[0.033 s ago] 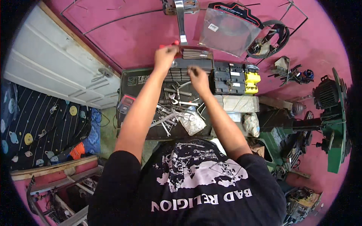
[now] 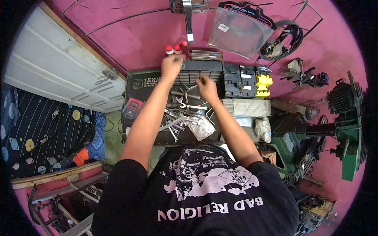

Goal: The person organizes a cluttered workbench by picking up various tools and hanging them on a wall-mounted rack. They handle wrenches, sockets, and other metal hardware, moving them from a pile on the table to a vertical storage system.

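My left hand [image 2: 171,69] is over the back of the black bench top, just in front of the small white bottles with red caps [image 2: 177,50]. Its fingers are bunched, and whatever may be between them is too small to make out. Beside it, my right hand [image 2: 208,88] is at the front right edge of a black slotted rack [image 2: 193,74]. The fingers of this hand are curled together too, their tips dark, and any small thing in them is hidden. Below and between my forearms lie several loose wrenches [image 2: 191,107] and a clear plastic bag [image 2: 201,128].
Metal rods [image 2: 205,55] stand behind the rack. Black batteries [image 2: 239,84] and a yellow block [image 2: 263,85] sit to the right, with a wrapped ribbed pack [image 2: 252,108] nearer. A red and grey device [image 2: 132,107] lies left. A green drill press [image 2: 350,133] stands far right.
My left hand has drawn back slightly from the red-capped bottles, so more of them shows. My right hand has moved a little toward me.
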`<state>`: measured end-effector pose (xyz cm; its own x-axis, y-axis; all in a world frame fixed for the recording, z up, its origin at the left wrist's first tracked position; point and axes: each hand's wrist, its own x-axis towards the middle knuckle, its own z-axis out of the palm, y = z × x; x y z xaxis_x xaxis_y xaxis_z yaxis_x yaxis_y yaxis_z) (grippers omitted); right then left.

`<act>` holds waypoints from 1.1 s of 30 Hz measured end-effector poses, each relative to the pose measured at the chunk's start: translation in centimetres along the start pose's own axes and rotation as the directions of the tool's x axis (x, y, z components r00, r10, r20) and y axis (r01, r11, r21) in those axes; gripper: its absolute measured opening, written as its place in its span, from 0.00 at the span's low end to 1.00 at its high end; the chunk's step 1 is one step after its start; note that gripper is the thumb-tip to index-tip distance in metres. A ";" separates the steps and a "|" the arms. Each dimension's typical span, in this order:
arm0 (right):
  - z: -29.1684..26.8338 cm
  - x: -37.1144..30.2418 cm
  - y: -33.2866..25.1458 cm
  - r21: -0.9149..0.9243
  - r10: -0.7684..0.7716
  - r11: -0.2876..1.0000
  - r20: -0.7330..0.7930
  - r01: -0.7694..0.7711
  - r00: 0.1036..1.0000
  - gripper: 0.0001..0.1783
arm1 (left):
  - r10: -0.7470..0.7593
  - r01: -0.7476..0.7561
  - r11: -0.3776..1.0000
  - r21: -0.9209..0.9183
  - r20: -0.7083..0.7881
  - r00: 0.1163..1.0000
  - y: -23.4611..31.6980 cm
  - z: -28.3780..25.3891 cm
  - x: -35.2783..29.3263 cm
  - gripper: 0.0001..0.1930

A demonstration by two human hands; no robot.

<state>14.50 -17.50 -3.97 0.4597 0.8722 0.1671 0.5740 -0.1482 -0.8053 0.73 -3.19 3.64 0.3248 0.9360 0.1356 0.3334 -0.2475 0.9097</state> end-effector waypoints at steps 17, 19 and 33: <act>3.1 -14.1 5.9 -0.591 0.067 0.704 0.607 0.393 0.792 0.25 | -0.035 -0.268 0.648 0.713 0.379 0.925 -15.7 -4.7 -26.4 0.23; 4.5 -15.4 7.2 -0.585 0.041 0.700 0.606 0.410 0.795 0.27 | -0.022 -0.268 0.652 0.709 0.371 0.928 -16.6 -5.9 -26.8 0.18; 6.0 -18.1 5.0 -0.753 0.174 0.658 0.136 -0.013 0.975 0.19 | -0.128 -0.003 0.560 0.828 0.090 0.988 -22.0 -18.3 -24.5 0.21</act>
<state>4.96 -31.22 -14.46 0.4563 0.8882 -0.0548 0.8820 -0.4595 -0.1042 -30.72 -16.06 -12.55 0.3578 0.9336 -0.0175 0.9189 -0.3487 0.1844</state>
